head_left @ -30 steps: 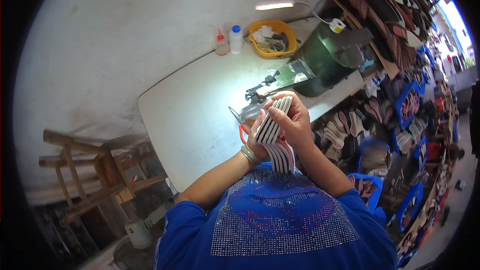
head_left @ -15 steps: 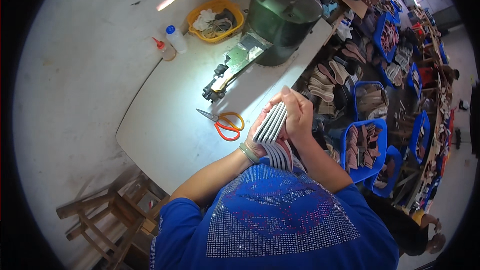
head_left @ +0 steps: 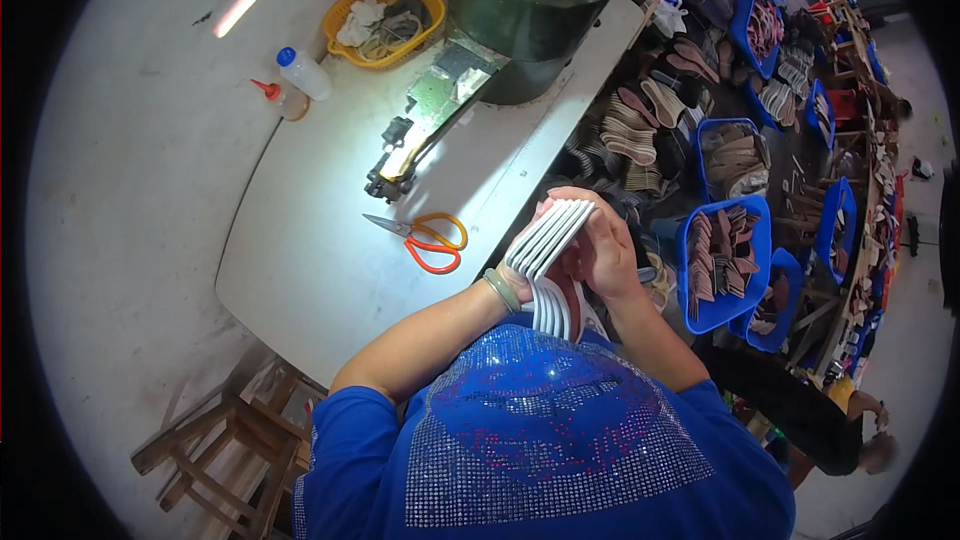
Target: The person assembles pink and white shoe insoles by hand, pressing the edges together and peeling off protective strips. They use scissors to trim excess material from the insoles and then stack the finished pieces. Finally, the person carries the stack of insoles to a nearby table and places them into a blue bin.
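Between my hands, close to my chest, is a fanned stack of white-edged shoe soles [head_left: 552, 238]. My left hand [head_left: 515, 280], with a pale bangle at its wrist, wraps the stack from the left; most of its fingers are hidden behind the soles. My right hand [head_left: 610, 255] cups the stack's right side, its fingers bent around the upper end. Lower down, the curved parts of the soles hang against my blue shirt. On the white table to the left lie scissors [head_left: 410, 230] with one orange and one red handle loop, touched by neither hand.
A green sewing machine [head_left: 440, 90] stands on the table [head_left: 290, 270]. Behind are a yellow basket [head_left: 330, 32] and two bottles [head_left: 305, 75]. A wooden stool [head_left: 235, 425] sits at lower left. Blue crates [head_left: 722, 315] of soles fill the right; another person [head_left: 800, 410] is at lower right.
My right thumb and fingers have come down off the top of the stack to its right side. The soles' white edges now face up more fully. My view has shifted slightly.
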A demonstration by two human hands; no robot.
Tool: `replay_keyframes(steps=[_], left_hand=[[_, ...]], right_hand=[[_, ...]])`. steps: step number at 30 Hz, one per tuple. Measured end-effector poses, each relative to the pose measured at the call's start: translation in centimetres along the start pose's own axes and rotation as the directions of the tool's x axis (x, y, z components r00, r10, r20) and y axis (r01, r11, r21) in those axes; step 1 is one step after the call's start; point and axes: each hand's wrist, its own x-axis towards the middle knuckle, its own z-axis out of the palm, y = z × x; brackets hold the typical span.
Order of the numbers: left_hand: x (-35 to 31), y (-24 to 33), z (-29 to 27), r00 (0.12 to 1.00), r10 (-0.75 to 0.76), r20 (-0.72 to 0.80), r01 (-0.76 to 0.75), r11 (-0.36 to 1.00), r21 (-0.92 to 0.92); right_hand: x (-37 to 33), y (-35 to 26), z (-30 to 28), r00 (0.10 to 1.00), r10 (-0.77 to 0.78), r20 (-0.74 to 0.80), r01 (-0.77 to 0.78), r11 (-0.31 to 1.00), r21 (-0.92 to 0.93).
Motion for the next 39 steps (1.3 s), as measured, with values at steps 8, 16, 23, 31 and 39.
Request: replay_keyframes(steps=[8,16,23,31,39], left_hand=[[-0.3,-1.6,0.3,0.996,0.008,-0.086,-0.002,0.997,0.072],[1.3,-0.8,4.8,0.994,0.085,0.074,-0.113,0.762,0.637],[2.0,-0.5,9.8,0.984,-0.167,0.055,0.085,0.727,0.682],[1.4,-3.6,8.7,0.999,0.030,-0.019,-0.003,0.613,0.790],[1.6,-3.1,9.9,0.994,0.108,0.017,-0.067,0.486,0.871]], right_hand=[[-2.3,1.8,-2.9,0.976,-0.090,-0.196,0.076,0.994,-0.082],[-0.5,-1.0,-6.0,0.972,-0.044,-0.230,0.078,0.987,0.140],[-1.3,-5.8,-7.2,0.989,0.141,-0.052,-0.136,0.987,0.085],[-4.1,-3.4,-6.7,0.971,0.108,-0.214,-0.112,0.994,-0.009],[-4.1,-4.3,-6.7,0.999,-0.044,-0.028,0.042,0.996,-0.079]])
